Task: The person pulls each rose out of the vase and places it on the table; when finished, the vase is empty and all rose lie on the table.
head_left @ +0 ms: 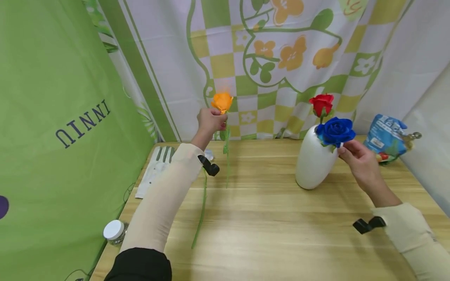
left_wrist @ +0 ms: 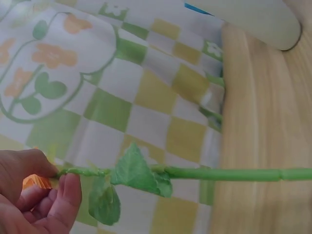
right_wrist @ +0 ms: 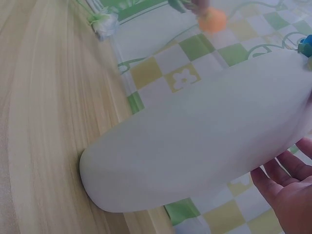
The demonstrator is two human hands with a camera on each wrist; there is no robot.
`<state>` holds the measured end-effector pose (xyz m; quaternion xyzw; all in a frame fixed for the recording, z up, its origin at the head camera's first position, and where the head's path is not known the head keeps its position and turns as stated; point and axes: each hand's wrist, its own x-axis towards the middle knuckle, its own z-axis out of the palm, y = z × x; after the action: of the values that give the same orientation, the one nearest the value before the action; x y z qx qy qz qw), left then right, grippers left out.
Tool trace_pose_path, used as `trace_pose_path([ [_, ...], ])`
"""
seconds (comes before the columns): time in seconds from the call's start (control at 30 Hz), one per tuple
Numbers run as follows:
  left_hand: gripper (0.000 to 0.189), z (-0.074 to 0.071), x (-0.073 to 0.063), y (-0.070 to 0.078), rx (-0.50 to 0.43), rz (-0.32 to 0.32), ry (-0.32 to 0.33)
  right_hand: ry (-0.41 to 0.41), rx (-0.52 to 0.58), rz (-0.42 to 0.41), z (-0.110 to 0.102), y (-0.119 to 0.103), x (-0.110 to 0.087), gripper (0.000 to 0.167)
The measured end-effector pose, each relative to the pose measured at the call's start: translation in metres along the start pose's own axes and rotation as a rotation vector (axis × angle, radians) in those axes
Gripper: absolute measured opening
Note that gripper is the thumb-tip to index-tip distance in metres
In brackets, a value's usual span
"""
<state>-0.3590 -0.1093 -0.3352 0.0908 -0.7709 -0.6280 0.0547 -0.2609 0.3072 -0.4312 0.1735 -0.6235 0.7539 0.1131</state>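
The orange rose hung upright, pinched just under its bloom by the left hand, stem downward; the vase stood well apart to the right, touched near its mouth by the right hand; whether clamped, I could not tell.

arms well apart, left hand in a pinch, right hand curved

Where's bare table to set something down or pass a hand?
The widest patch of table is the middle, between the white flower's stem and the vase, running toward the front. A hand could likely pass between orange rose and vase. Crowded: left, with jar and slotted white item; back right, with vase, right hand and blue bag.
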Motion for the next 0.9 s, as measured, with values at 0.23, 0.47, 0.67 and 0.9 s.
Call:
trace_pose_path([
  [0.23,0.009,-0.005,-0.002,-0.034,0.099,-0.084,0.002,-0.01,-0.002,0.006,0.0,-0.002,0.001,0.022],
  [0.47,0.009,-0.005,-0.012,-0.084,0.138,-0.141,-0.048,0.006,-0.023,0.013,-0.001,0.0,-0.002,0.018],
  [0.67,0.015,-0.002,-0.017,-0.107,0.156,-0.198,-0.048,0.007,0.001,0.0,0.0,0.0,-0.002,0.025],
  [0.9,0.02,-0.002,-0.019,-0.12,0.229,-0.236,-0.045,0.006,0.015,-0.007,0.002,0.0,-0.002,0.025],
])
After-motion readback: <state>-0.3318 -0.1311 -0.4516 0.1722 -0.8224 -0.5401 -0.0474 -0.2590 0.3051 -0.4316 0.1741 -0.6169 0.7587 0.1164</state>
